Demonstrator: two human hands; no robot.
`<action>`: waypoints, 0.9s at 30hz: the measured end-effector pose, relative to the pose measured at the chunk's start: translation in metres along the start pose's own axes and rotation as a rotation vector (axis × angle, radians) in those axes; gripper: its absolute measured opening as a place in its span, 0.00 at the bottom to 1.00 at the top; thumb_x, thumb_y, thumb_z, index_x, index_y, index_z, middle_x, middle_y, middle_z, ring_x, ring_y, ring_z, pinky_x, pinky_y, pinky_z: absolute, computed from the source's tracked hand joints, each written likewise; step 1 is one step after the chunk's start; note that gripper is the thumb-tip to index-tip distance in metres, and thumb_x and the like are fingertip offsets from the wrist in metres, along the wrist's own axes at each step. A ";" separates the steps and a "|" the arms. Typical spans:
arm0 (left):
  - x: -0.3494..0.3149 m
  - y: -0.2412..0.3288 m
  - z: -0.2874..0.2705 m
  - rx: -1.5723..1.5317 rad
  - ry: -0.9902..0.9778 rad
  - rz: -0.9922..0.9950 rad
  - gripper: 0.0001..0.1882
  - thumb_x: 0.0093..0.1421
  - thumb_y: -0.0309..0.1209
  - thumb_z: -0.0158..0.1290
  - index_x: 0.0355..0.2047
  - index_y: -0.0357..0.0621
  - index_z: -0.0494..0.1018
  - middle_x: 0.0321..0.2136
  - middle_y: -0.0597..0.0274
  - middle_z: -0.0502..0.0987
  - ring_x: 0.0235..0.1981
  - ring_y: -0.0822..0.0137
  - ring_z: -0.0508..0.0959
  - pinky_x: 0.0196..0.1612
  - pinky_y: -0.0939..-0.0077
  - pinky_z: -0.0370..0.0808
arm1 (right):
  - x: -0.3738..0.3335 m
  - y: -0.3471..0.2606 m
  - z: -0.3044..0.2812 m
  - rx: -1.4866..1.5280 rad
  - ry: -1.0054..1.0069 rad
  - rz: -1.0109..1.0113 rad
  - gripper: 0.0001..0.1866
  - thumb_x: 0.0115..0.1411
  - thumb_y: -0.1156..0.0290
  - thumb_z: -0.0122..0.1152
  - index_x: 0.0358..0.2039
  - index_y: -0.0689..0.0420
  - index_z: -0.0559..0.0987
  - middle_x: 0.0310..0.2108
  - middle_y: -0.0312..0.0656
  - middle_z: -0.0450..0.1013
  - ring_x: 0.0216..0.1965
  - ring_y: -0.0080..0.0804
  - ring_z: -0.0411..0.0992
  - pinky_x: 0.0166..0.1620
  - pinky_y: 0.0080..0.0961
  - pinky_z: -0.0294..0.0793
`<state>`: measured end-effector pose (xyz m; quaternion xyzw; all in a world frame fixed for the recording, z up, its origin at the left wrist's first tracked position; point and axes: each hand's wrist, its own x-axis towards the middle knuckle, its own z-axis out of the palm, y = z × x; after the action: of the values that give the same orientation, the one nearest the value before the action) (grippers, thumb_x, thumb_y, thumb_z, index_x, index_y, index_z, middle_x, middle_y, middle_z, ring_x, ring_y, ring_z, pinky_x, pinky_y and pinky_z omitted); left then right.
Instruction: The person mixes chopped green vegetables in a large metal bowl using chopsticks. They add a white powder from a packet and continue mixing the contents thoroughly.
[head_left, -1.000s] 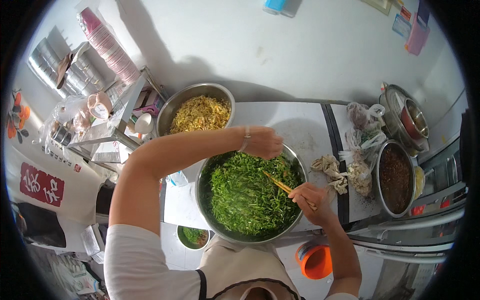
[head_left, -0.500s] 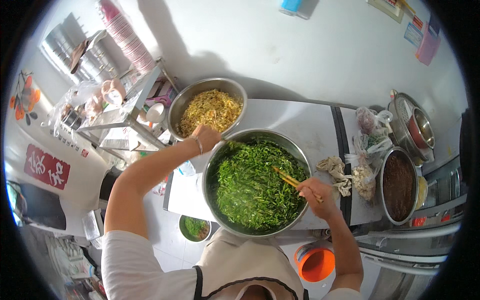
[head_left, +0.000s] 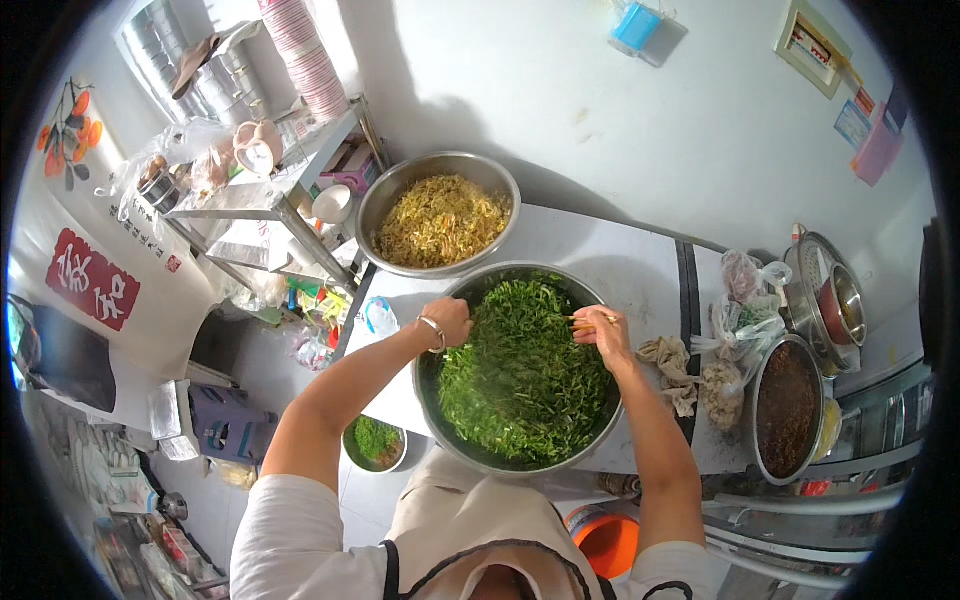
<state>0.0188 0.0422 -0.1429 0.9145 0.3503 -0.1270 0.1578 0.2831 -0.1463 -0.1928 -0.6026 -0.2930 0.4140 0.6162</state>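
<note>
A large steel bowl (head_left: 427,413) full of chopped green leafy vegetable (head_left: 525,385) stands in front of me at the table's near edge. At its upper left rim is my left hand (head_left: 448,320), with a bracelet on the wrist. Its fingers are curled closed, and what they grip is hidden. My right hand (head_left: 603,337) is closed around wooden chopsticks (head_left: 582,322) over the right side of the bowl. The chopsticks point left, and their tips are at the greens. Behind, to the left, a second steel bowl (head_left: 368,227) holds a yellow crumbly mixture (head_left: 440,222).
On the right are a crumpled cloth (head_left: 667,365), plastic bags of food (head_left: 735,320), a bowl of dark brown mixture (head_left: 790,410) and stacked basins (head_left: 815,290). A metal shelf (head_left: 240,205) stands left. An orange bucket (head_left: 607,545) and a small bowl of greens (head_left: 375,440) are below.
My left hand has come down and right, from beside the yellow mixture's bowl to the greens' rim. My right hand has moved up and inward with the chopsticks. The view has shifted slightly.
</note>
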 end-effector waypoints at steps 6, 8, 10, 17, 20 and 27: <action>-0.037 -0.004 -0.038 0.113 -0.002 0.298 0.16 0.60 0.38 0.45 0.26 0.41 0.77 0.21 0.48 0.76 0.26 0.50 0.78 0.33 0.57 0.75 | -0.051 -0.076 0.009 -0.260 -0.236 -0.133 0.13 0.63 0.68 0.49 0.37 0.64 0.79 0.32 0.46 0.76 0.27 0.26 0.75 0.32 0.23 0.77; -0.053 0.000 -0.063 0.150 -0.008 0.292 0.16 0.60 0.37 0.44 0.26 0.42 0.77 0.21 0.48 0.77 0.26 0.52 0.78 0.31 0.57 0.74 | -0.064 -0.101 0.003 -0.347 -0.282 -0.163 0.12 0.63 0.70 0.48 0.38 0.62 0.79 0.32 0.45 0.76 0.28 0.25 0.75 0.31 0.23 0.77; -0.043 0.010 -0.072 0.194 -0.126 0.101 0.12 0.56 0.34 0.49 0.24 0.41 0.77 0.22 0.47 0.77 0.30 0.49 0.79 0.32 0.56 0.75 | -0.051 -0.103 -0.002 -0.448 -0.245 -0.207 0.12 0.63 0.71 0.48 0.37 0.62 0.79 0.32 0.45 0.77 0.27 0.24 0.75 0.31 0.22 0.77; 0.016 0.024 -0.016 0.275 0.011 0.290 0.10 0.52 0.34 0.50 0.24 0.43 0.78 0.24 0.51 0.79 0.31 0.50 0.80 0.32 0.58 0.76 | -0.010 -0.034 0.011 -0.376 -0.135 -0.189 0.13 0.64 0.69 0.48 0.35 0.63 0.79 0.30 0.41 0.77 0.27 0.25 0.75 0.31 0.22 0.76; -0.032 0.021 -0.061 0.291 -0.031 0.352 0.17 0.59 0.40 0.47 0.25 0.38 0.76 0.20 0.46 0.77 0.26 0.48 0.79 0.31 0.55 0.75 | -0.042 -0.080 0.019 -0.457 -0.254 -0.168 0.13 0.65 0.69 0.47 0.34 0.62 0.78 0.28 0.39 0.75 0.26 0.23 0.74 0.32 0.21 0.75; -0.067 0.006 -0.097 0.434 -0.132 0.182 0.12 0.55 0.35 0.50 0.29 0.39 0.77 0.25 0.45 0.78 0.31 0.49 0.79 0.35 0.58 0.76 | -0.112 -0.143 0.013 -0.956 -0.168 -0.396 0.11 0.61 0.70 0.49 0.32 0.63 0.77 0.28 0.46 0.74 0.27 0.31 0.73 0.31 0.28 0.70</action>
<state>-0.0138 0.0344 -0.0295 0.9445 0.2198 -0.2440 -0.0090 0.2404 -0.2265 -0.0356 -0.7142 -0.6060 0.1566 0.3134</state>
